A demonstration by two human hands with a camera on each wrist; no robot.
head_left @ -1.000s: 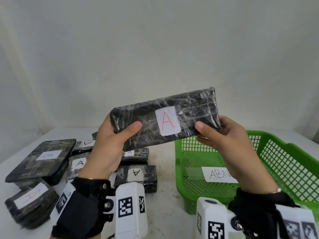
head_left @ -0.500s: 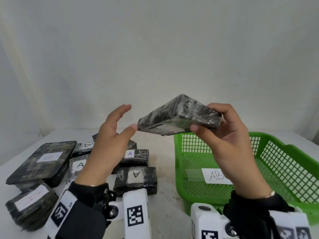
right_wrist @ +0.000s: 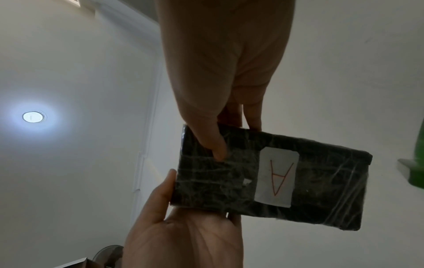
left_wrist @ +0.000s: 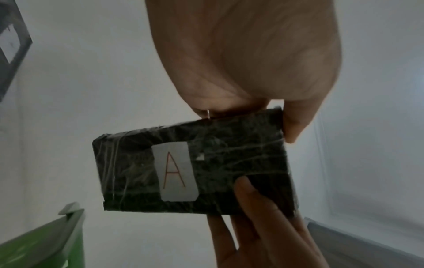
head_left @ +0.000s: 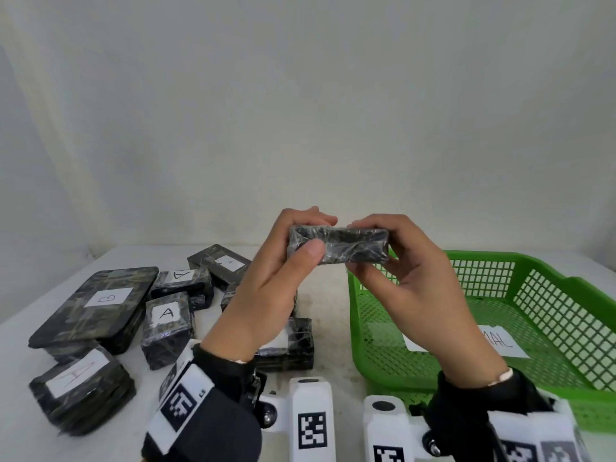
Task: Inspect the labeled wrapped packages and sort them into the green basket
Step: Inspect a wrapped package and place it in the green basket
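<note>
1. The wrapped package (head_left: 338, 245) is held edge-on in the air, above the bench between the pile and the green basket (head_left: 546, 305).
2. It is judged stiff, light and slick-filmed; its short ends suit holding.
3. Left hand (head_left: 263, 295) and right hand (head_left: 413, 288) are clamped on it.

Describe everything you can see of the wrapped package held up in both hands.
The held package is a flat dark block wrapped in shiny, creased clear film. A white paper label with a red handwritten "A" sits on its broad underside, facing the wrist cameras; the head camera sees only a narrow edge. It is held roughly level in the air, beside the green basket. The left hand and right hand pinch opposite ends.
</note>
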